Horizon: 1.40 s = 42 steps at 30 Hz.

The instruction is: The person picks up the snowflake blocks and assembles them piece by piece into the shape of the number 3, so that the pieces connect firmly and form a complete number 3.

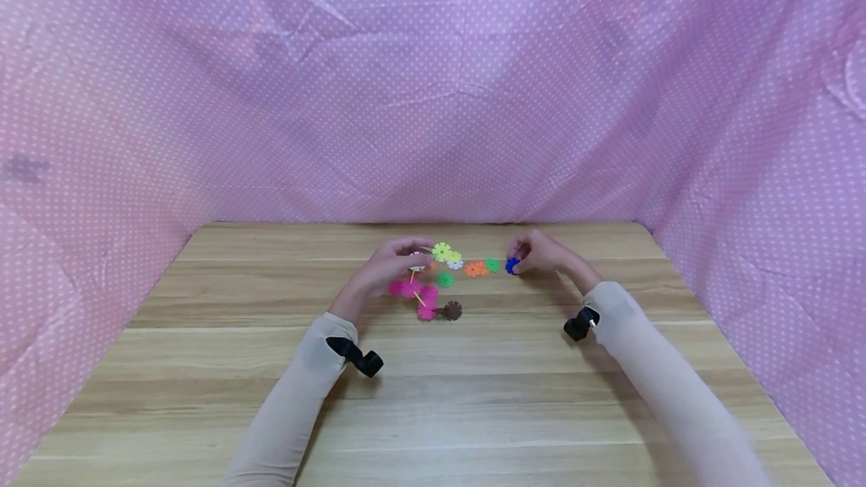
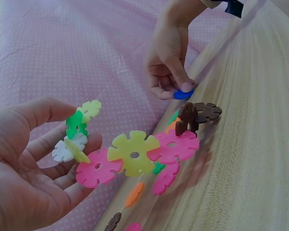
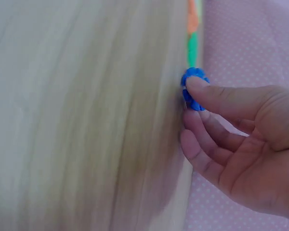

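Joined flower-shaped discs run from the left hand [image 1: 379,270] [image 2: 29,163]. Its curled fingers hold the green and white end, with the white disc [image 2: 62,150] against them in the left wrist view. Pink [image 2: 94,173], yellow [image 2: 123,149] and brown [image 2: 209,111] discs follow, the brown ones at the far end. Over the back of the table, the right hand [image 1: 539,252] [image 2: 167,55] [image 3: 253,132] pinches blue disc pieces [image 1: 512,267] [image 2: 182,95] [image 3: 192,72] between thumb and fingers. A green disc [image 1: 492,265] [image 3: 192,50] lies just left of the blue in the head view.
Orange discs [image 1: 476,269] lie between the hands near the table's back edge, and a green disc [image 1: 445,279] is nearer the front. The wooden table [image 1: 473,412] meets a pink dotted cloth [image 1: 460,134] behind and at the sides. Each wrist wears a black mount.
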Available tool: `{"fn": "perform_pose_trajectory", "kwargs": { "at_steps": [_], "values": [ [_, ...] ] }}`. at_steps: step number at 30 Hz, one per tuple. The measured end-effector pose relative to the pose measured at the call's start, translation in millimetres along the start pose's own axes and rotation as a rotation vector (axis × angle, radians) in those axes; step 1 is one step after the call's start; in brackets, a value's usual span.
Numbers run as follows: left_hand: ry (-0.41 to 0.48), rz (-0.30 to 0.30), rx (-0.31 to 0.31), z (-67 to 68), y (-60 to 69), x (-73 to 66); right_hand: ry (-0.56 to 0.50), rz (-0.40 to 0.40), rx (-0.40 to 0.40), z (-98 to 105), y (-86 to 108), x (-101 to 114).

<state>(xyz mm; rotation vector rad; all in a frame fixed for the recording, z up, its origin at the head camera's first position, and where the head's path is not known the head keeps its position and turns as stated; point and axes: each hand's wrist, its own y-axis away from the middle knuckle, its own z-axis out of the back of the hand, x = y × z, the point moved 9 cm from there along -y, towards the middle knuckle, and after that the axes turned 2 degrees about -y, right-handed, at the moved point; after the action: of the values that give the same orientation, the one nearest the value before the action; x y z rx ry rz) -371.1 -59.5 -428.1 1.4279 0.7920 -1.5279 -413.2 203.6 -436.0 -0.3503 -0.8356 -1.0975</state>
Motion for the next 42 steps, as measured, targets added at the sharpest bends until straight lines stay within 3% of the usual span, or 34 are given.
{"fn": "perform_pose_trajectory", "kwargs": {
  "at_steps": [5,10,16,23,34,42],
  "values": [
    [0.023,0.004,-0.006,0.7,-0.2,1.3,-0.100,-0.005,-0.021,-2.9,0.1,3.1],
    [0.027,0.006,-0.038,2.3,0.4,1.5,-0.144,0.044,-0.093,-5.2,1.7,29.8],
    [0.033,-0.001,-0.081,5.2,-0.1,1.6,-0.307,0.088,-0.166,-13.2,0.6,65.4],
    [0.045,-0.005,-0.093,6.4,-0.8,0.2,-0.446,0.142,-0.257,-23.7,-1.6,84.9],
    [0.086,-0.016,-0.079,1.9,-0.5,-4.1,-0.421,0.236,-0.386,-31.0,-0.3,95.2],
    [0.116,-0.024,-0.044,-2.4,-1.6,-3.2,-0.433,0.236,-0.398,-34.3,1.6,100.4]
  ]
}}
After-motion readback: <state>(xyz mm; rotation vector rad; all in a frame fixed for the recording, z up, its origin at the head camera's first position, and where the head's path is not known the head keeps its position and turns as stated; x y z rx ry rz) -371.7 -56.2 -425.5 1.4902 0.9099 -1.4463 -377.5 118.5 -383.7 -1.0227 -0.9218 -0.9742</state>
